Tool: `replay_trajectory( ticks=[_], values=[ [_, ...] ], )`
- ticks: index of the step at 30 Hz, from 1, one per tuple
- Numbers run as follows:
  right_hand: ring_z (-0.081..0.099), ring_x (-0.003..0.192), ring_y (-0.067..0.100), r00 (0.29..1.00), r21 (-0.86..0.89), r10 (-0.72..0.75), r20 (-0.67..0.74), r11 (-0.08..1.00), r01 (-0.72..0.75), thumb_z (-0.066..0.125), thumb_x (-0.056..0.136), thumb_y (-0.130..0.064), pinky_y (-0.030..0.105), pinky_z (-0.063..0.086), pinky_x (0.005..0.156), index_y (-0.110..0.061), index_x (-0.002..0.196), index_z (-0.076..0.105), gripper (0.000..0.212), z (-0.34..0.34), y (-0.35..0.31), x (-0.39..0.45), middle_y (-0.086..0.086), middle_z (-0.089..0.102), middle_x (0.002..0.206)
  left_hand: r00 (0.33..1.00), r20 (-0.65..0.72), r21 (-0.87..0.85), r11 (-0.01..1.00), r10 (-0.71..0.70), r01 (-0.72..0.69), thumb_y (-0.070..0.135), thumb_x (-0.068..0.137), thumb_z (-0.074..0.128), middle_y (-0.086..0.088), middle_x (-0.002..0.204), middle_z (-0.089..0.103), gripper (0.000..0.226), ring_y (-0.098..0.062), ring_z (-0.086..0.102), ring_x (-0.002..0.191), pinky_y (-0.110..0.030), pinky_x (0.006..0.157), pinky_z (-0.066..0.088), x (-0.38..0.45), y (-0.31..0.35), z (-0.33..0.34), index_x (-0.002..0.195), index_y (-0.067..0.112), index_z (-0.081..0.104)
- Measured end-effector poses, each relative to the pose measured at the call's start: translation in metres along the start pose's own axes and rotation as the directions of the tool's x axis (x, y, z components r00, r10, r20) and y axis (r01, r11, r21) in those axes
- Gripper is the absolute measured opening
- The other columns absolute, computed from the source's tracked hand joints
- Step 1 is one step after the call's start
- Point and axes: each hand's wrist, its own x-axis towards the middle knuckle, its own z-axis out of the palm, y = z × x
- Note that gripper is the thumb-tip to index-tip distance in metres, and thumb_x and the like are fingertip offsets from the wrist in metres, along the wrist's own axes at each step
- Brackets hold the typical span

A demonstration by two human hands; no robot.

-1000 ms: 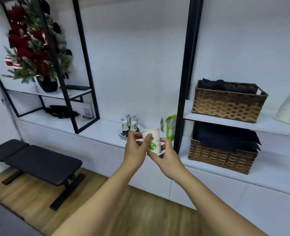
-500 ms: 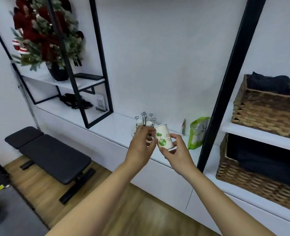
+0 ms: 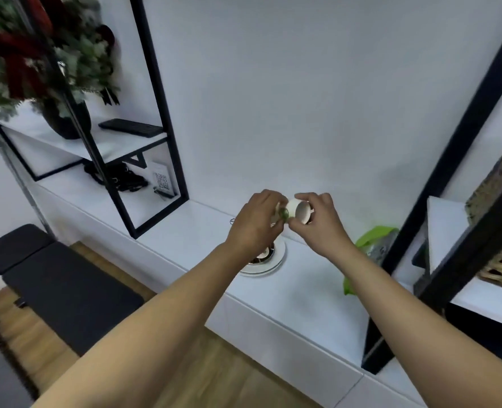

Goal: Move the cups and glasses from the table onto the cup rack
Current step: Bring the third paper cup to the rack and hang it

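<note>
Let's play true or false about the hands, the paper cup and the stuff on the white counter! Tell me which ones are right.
1. Both hands hold the paper cup. True: the left hand and the right hand both grip it.
2. The cup stands upright. False: it is tipped, its open mouth facing the camera.
3. The cup rack's white base is under the hands. True.
4. The green bag is left of the hands. False: it is to their right.

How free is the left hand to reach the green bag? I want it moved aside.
Probably not: the left hand shares the paper cup with the right hand, whose forearm crosses toward the green bag.
</note>
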Motion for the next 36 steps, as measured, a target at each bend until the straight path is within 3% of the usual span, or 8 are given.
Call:
replay_trajectory(
  ticks=[3,7,13,20,24,29,36],
  values=[
    [0.053,0.106,0.013,1.0,-0.024,-0.013,-0.008,1.0,0.012,0.074,0.082,-0.018,0.025,0.041,0.09,-0.019,0.131,0.053,0.053,0.005,0.009,0.037,-0.003,0.039,0.119,0.998,0.049,-0.048,0.998,-0.042,0.045,0.021,0.094,0.067,0.004,0.126,0.061,0.041,-0.019,0.054,0.115,-0.039,0.091,0.048,0.026,-0.022,0.013,0.133,0.018,0.057],
    [0.055,0.109,0.015,1.0,-0.031,-0.002,-0.017,1.0,0.002,0.074,0.085,-0.019,0.03,0.046,0.096,-0.015,0.132,0.052,0.053,0.014,0.025,0.081,-0.002,0.042,0.124,0.99,0.112,-0.077,0.993,-0.084,0.093,0.033,0.096,0.065,0.008,0.123,0.062,0.038,-0.015,0.056,0.114,-0.037,0.092,0.049,0.066,-0.058,0.024,0.132,0.024,0.057],
    [0.063,0.099,0.021,0.999,-0.088,0.043,0.024,0.995,-0.04,0.073,0.089,-0.022,0.033,0.05,0.095,-0.017,0.138,0.051,0.054,0.046,0.061,0.15,-0.006,0.039,0.122,0.964,0.239,-0.183,0.969,-0.12,0.166,0.031,0.096,0.065,0.012,0.116,0.067,0.024,-0.007,0.064,0.106,-0.038,0.091,0.054,0.12,-0.124,0.05,0.119,0.027,0.062],
    [0.058,0.093,0.013,0.977,-0.192,0.166,0.133,0.971,-0.139,0.07,0.091,-0.022,0.03,0.051,0.089,-0.017,0.142,0.047,0.055,0.105,0.11,0.206,-0.001,0.039,0.127,0.899,0.42,-0.203,0.952,-0.125,0.228,0.031,0.098,0.061,0.009,0.109,0.075,0.025,-0.007,0.068,0.106,-0.035,0.095,0.052,0.163,-0.211,0.098,0.123,0.031,0.067],
    [0.053,0.104,0.013,0.954,-0.219,0.259,0.15,0.95,-0.223,0.069,0.091,-0.021,0.027,0.046,0.092,-0.013,0.141,0.047,0.055,0.134,0.138,0.219,0.002,0.038,0.129,0.843,0.521,-0.131,0.964,-0.133,0.233,0.037,0.097,0.062,0.011,0.111,0.076,0.026,-0.007,0.068,0.106,-0.031,0.094,0.051,0.176,-0.245,0.124,0.121,0.033,0.072],
    [0.058,0.108,0.027,0.921,-0.309,0.335,0.199,0.913,-0.266,0.067,0.093,-0.025,0.037,0.049,0.094,-0.012,0.145,0.043,0.059,0.159,0.174,0.22,0.005,0.036,0.132,0.787,0.605,-0.004,0.988,-0.119,0.152,0.043,0.1,0.057,0.01,0.115,0.076,0.029,-0.015,0.068,0.106,-0.032,0.095,0.05,0.173,-0.266,0.159,0.124,0.037,0.072],
    [0.054,0.114,0.029,0.9,-0.391,0.374,0.226,0.881,-0.268,0.066,0.092,-0.021,0.039,0.047,0.099,-0.01,0.143,0.044,0.057,0.189,0.203,0.22,0.01,0.037,0.13,0.73,0.682,0.117,0.992,-0.039,-0.056,0.026,0.104,0.044,0.0,0.113,0.074,0.036,-0.025,0.066,0.105,-0.034,0.08,0.047,0.159,-0.284,0.195,0.13,0.032,0.068]
  ],
)
